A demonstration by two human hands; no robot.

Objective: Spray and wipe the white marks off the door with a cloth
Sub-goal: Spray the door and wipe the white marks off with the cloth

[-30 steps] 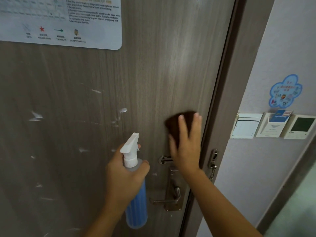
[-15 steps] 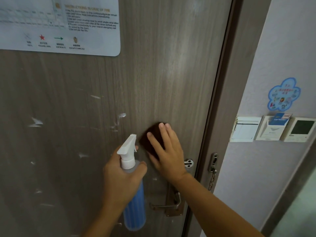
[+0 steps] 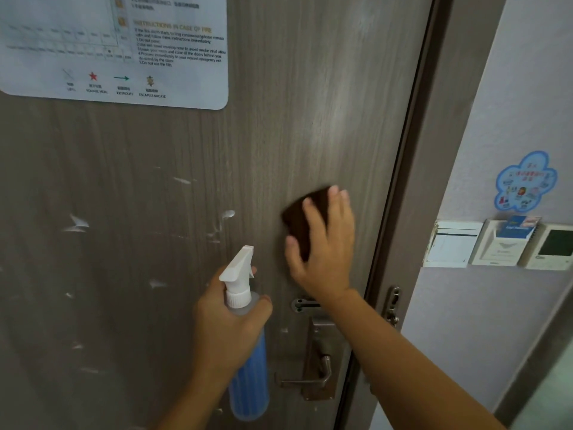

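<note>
A grey-brown wood-grain door [image 3: 310,103] fills the view. White marks [image 3: 228,214] are scattered over its left and middle part, such as the streak [image 3: 77,223] at the left. My right hand [image 3: 325,243] presses a dark brown cloth [image 3: 307,212] flat against the door, above the lock, with fingers spread straight. My left hand [image 3: 226,324] grips a spray bottle [image 3: 248,367] with a blue body and white trigger head, nozzle pointing up and right toward the door.
A fire instruction notice [image 3: 124,51] is stuck on the door's upper left. Below my right hand are a chain slot [image 3: 305,304] and a metal lever handle [image 3: 319,367]. Right of the door frame [image 3: 434,150], the wall carries a card holder and switches [image 3: 502,243] and a blue sticker [image 3: 524,183].
My right hand slid the cloth left toward the bottle, then back right and up to above the lock. The left hand with the bottle stayed nearly still.
</note>
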